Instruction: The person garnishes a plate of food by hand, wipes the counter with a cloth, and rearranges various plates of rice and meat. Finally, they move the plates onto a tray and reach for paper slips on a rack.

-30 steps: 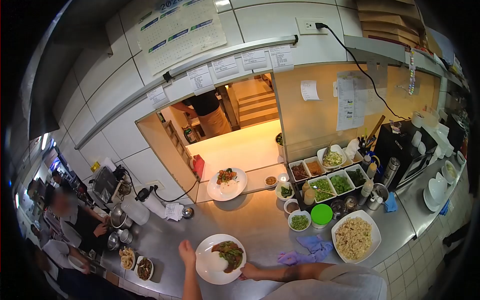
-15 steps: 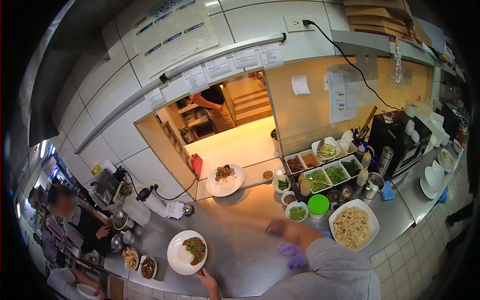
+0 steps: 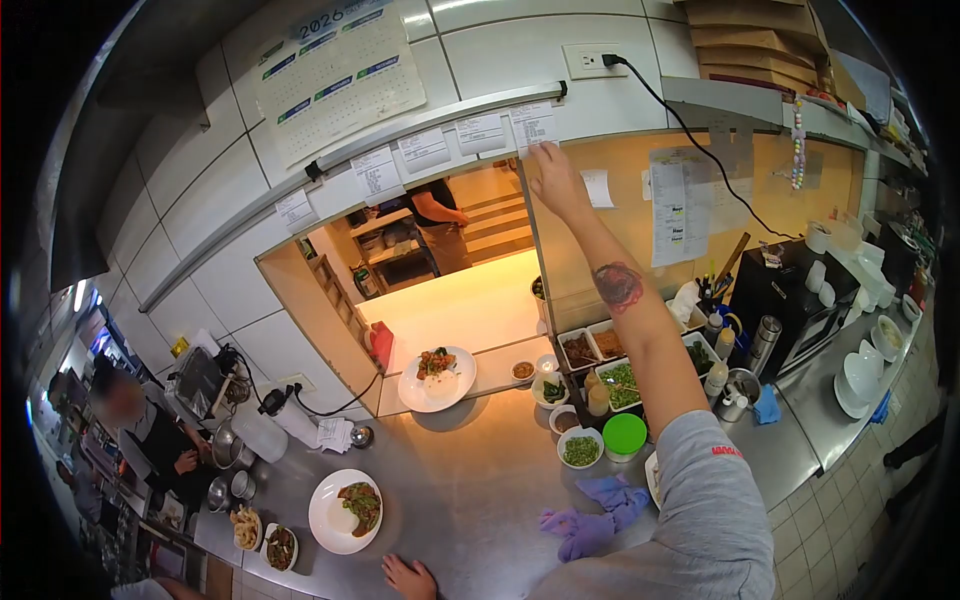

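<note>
Two hands of the wearer are in view, set well apart. At the upper middle of the frame, the right hand is raised on an outstretched arm, fingertips at the lower edge of the rightmost paper slip; whether they pinch it I cannot tell. That slip hangs last in a row of five along a metal rail, which slants down toward the left. At the bottom of the frame, the left hand rests on the steel tabletop with its fingers spread, grasping nothing. Near it, up and to the left, sits a white plate with white rice and a saucy green dish. Farther left are two small filled bowls, side by side. Near the centre, a second plate of food stands at the pass-through window. Right of centre, a purple cloth lies crumpled below a green lid and a bowl of chopped greens. Another person stands at the left.
</note>
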A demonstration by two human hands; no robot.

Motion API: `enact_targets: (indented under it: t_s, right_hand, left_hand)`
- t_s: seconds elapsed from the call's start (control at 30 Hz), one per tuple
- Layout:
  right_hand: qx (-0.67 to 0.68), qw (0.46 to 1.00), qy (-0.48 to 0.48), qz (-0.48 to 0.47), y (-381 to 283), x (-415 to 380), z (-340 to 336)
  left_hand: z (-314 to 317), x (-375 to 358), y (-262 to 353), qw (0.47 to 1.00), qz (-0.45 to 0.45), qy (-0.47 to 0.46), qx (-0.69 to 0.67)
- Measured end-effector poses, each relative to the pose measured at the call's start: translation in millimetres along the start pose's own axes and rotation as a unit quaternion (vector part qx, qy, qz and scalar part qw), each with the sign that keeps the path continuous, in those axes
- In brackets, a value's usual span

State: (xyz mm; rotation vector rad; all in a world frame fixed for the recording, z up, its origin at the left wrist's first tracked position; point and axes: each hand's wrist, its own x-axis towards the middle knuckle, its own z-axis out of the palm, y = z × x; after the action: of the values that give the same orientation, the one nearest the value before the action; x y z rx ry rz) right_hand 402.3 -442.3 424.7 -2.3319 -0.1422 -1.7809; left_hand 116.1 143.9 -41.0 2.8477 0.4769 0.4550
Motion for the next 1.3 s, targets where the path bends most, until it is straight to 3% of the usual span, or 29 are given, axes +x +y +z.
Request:
enact_targets:
  t_s: [0.3, 0.5, 0.6, 0.9, 1.0, 1.3]
  right_hand:
    - [-0.006, 0.999, 0.041, 0.013, 2, 0, 14]
    - [-0.126, 0.985, -0.081, 0.090, -25, 5, -6]
    - [-0.169, 0.978, -0.114, 0.055, -27, 3, -7]
    - [-0.015, 0.999, 0.002, 0.032, 12, 11, 10]
    - [-0.063, 0.998, -0.004, 0.021, 7, 12, -3]
    - [-0.038, 0.999, 0.035, 0.011, 8, 18, 6]
  left_hand:
    - [-12, -4, 13, 0.999, -0.004, 0.016, -0.035]
    - [-15, -3, 16, 1.000, -0.010, 0.009, -0.022]
    - [-1, 1, 4, 0.999, 0.007, 0.037, -0.016]
    - [7, 2, 0, 0.998, 0.001, 0.057, -0.011]
    - [3, 2, 2, 0.999, -0.008, 0.039, -0.013]
    - [0, 2, 6, 0.999, 0.004, 0.048, -0.007]
